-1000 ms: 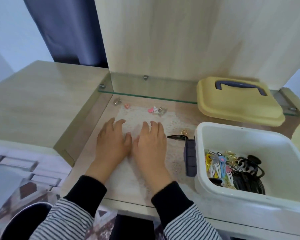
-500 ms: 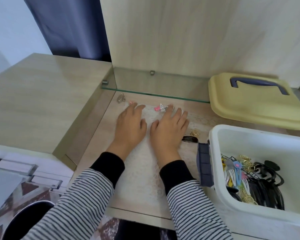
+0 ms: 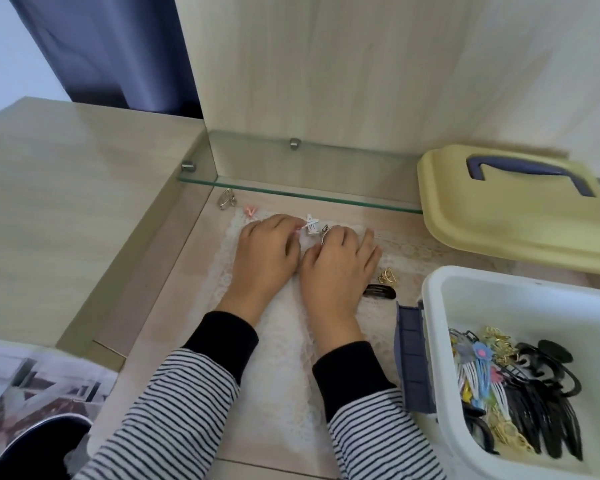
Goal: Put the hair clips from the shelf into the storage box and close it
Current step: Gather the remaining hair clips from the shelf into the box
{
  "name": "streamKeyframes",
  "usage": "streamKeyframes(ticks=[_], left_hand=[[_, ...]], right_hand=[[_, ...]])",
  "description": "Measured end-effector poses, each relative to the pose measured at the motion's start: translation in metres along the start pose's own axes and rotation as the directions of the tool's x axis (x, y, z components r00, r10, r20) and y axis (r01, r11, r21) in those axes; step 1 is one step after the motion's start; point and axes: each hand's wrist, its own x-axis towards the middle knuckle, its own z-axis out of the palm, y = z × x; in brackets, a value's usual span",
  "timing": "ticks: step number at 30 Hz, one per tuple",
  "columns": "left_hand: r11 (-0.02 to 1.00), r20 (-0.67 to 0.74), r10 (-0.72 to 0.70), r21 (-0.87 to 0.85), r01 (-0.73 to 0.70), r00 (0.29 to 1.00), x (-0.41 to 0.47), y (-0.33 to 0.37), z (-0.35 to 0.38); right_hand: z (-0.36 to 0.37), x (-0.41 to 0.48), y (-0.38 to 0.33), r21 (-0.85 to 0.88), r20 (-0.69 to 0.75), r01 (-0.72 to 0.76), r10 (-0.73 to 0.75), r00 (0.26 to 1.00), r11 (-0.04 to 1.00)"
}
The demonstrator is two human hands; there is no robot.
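On the mat (image 3: pixel 284 393), white clip (image 3: pixel 311 227) at left hand (image 3: pixel 264 258), right hand (image 3: pixel 336 268) alongside, grips unclear

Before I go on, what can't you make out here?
Head view only.
Hidden: whether left hand or right hand grips the white clip; curled fingers cover the contact.
Cut off: box at right and bottom edges, lid at right.
Tangled: boxed clips, uncountable.
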Motion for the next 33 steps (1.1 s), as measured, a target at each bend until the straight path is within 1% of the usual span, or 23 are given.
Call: streamKeyframes(ticks=[3,7,11,13,16,20,23,25,29,30,33], left_hand=[[0.999,-0.039,-0.016,-0.037,0.014,0.999,-0.001,-0.004,0.001],[0.998,-0.055,-0.014,-0.056,0.011,0.998,-0.001,-0.005,0.001],[0.998,-0.073,-0.005,-0.055,0.001,0.997,-0.001,-0.003,0.000],[0.996,-0.085,-0.026,-0.086,0.019,0.996,-0.001,-0.003,-0.002],[0.990,-0.075,-0.067,-0.127,0.057,0.995,-0.001,0.002,-0.005],[0.991,-0.049,-0.059,-0.127,0.053,0.997,-0.001,0.005,-0.006],[0.985,-0.046,-0.091,-0.154,0.083,0.995,-0.002,0.009,-0.010],[0.972,-0.048,-0.129,-0.204,0.116,0.991,-0.006,0.013,-0.016],[0.913,-0.030,-0.257,-0.335,0.233,0.966,-0.018,0.018,-0.031],[0.902,-0.021,-0.280,-0.348,0.255,0.960,-0.020,0.018,-0.035],[0.894,-0.031,-0.295,-0.362,0.264,0.955,-0.027,0.022,-0.048]], right_hand=[[0.003,0.000,0.003,0.008,-0.040,0.014,-0.013,0.999,1.000],[0.005,0.000,0.005,0.012,-0.039,0.016,-0.015,0.999,1.000],[0.005,0.000,0.005,0.015,-0.075,0.019,-0.017,0.997,1.000],[0.005,0.000,0.005,0.018,-0.092,0.015,-0.014,0.996,1.000],[0.005,0.000,0.005,0.050,-0.139,0.029,-0.022,0.990,0.998],[0.003,-0.001,0.004,0.072,-0.185,0.050,-0.035,0.982,0.996],[-0.001,-0.003,0.002,0.069,-0.148,0.059,-0.049,0.988,0.996],[-0.004,-0.005,0.000,0.089,-0.125,0.056,-0.044,0.991,0.994],[-0.018,-0.013,-0.005,0.200,-0.082,0.032,-0.016,0.996,0.979],[-0.023,-0.014,-0.007,0.221,-0.058,0.026,-0.013,0.998,0.975],[-0.044,-0.020,-0.015,0.286,0.063,-0.009,-0.010,0.998,0.958]])
